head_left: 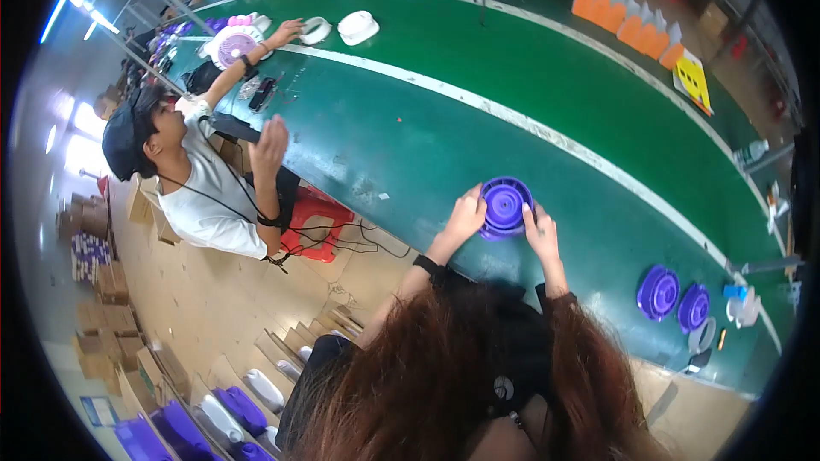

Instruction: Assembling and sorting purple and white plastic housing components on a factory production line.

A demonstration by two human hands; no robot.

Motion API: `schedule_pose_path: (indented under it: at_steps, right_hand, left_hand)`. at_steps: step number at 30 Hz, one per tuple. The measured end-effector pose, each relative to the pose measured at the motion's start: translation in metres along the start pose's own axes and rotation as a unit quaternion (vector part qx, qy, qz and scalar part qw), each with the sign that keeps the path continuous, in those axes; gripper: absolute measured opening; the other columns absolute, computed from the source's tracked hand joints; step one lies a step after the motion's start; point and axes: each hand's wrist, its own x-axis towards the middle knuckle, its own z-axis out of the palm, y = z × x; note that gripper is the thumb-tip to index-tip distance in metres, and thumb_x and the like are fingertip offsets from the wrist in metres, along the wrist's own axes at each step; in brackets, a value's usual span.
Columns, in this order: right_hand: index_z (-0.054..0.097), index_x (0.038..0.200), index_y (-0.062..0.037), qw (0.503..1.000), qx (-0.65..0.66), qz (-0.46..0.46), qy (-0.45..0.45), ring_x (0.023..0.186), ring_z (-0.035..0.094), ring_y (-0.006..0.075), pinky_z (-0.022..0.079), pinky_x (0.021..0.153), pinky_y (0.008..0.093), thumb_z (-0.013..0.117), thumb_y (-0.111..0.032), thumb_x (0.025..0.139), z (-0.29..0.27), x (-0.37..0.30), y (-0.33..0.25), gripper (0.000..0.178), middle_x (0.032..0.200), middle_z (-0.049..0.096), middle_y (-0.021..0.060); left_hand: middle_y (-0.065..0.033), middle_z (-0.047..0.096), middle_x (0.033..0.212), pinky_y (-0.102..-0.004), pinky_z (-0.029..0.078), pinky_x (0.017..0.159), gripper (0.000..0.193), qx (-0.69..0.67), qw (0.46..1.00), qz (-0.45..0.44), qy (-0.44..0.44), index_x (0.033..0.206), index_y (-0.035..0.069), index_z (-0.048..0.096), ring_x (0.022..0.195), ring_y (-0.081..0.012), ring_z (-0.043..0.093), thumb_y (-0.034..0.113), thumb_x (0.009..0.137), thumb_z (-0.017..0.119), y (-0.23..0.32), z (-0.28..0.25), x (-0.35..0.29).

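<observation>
A purple round plastic housing [506, 203], with concentric rings and a small hub in its middle, is between my hands at the near edge of the green bench. My left hand [465, 215] grips its left rim, fingers curled against the side. On the opposite side my right hand [541, 232] holds the rim with fingers pressed to it. The underside of the housing is hidden, so I cannot tell whether it rests on the bench. Two similar purple round parts, one left [658, 293] and one right [694, 307], lie on the bench to my right.
At far left a co-worker [205, 171] in a white top reaches toward white ring-shaped parts [314, 32]. A purple-and-white fan [232, 48] stands there. Orange-and-white holders [628, 21] line the far side. A red stool [318, 222] and boxes of purple and white parts [243, 410] occupy the floor.
</observation>
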Motion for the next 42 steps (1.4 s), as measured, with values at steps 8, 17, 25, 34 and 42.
schedule_pose_path:
  at_steps: [8,17,25,34,42]
  right_hand:
    - [0.049,0.113,0.0038,0.999,-0.016,0.014,0.034,0.084,0.057,0.0408,0.044,0.075,0.0410,0.038,-0.038,0.088,0.007,-0.010,0.007,0.050,0.082,0.058,0.0278]
    - [0.051,0.111,0.0024,0.999,-0.020,0.034,0.031,0.092,0.055,0.0403,0.044,0.080,0.0393,0.040,-0.036,0.087,0.010,-0.005,0.003,0.047,0.093,0.057,0.0281]
    - [0.050,0.112,0.0034,0.998,-0.036,-0.001,0.046,0.087,0.056,0.0411,0.045,0.077,0.0418,0.039,-0.033,0.088,0.012,-0.003,0.001,0.045,0.088,0.057,0.0295]
    - [0.049,0.112,0.0036,0.999,-0.030,0.026,0.031,0.088,0.056,0.0412,0.044,0.078,0.0420,0.039,-0.034,0.088,0.012,0.002,0.004,0.046,0.089,0.057,0.0290]
    - [0.048,0.114,0.0059,0.996,0.088,0.009,-0.019,0.099,0.055,0.0337,0.041,0.085,0.0345,0.040,-0.042,0.088,0.011,0.012,0.019,0.055,0.098,0.057,0.0270]
  left_hand:
    - [-0.0287,0.052,0.104,-0.0418,0.041,0.086,0.036,0.011,1.000,-0.001,-0.020,0.111,-0.008,0.046,0.098,-0.0408,0.051,0.008,0.079,0.043,0.006,-0.002,-0.007]
    - [-0.0287,0.052,0.104,-0.0412,0.041,0.086,0.035,-0.003,1.000,-0.015,-0.026,0.110,-0.009,0.047,0.097,-0.0400,0.051,0.009,0.080,0.043,0.005,-0.007,0.002]
    - [-0.0286,0.052,0.105,-0.0402,0.041,0.087,0.035,0.005,1.000,-0.015,-0.022,0.110,-0.009,0.047,0.099,-0.0392,0.051,0.009,0.080,0.044,0.003,-0.006,0.004]
    - [-0.0279,0.052,0.105,-0.0407,0.041,0.086,0.036,0.006,0.997,-0.036,-0.062,0.110,-0.007,0.048,0.099,-0.0390,0.051,0.012,0.079,0.045,0.006,-0.010,0.009]
    - [-0.0262,0.050,0.113,-0.0338,0.040,0.089,0.048,-0.131,0.982,-0.113,-0.078,0.119,-0.006,0.041,0.105,-0.0320,0.051,0.027,0.085,0.048,-0.023,-0.018,0.002]
